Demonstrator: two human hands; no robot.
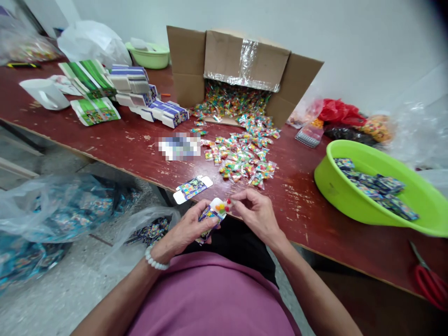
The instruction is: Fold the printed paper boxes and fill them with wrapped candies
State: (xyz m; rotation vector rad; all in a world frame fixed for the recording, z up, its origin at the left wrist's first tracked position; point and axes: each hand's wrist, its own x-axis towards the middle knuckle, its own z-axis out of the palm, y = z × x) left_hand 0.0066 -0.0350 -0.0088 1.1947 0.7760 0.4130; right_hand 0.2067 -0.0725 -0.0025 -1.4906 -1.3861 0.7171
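Blue printed card box (210, 219) sits gripped in the curled fingers (206, 232) of the left hand (187, 228), just past the table edge. The right hand's (257, 217) fingertips (234, 197) are closed in a pinch on a sweets packet (224, 205) at the box's end. A flat printed box (193, 189) lies just ahead on the worn red table (297, 219), near a heap of wrapped sweets (241, 156) and a cardboard carton (238, 60).

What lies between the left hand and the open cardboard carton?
In the head view, a printed box blank sits nearest the left hand, then loose wrapped sweets spill across the red table to the cardboard carton.
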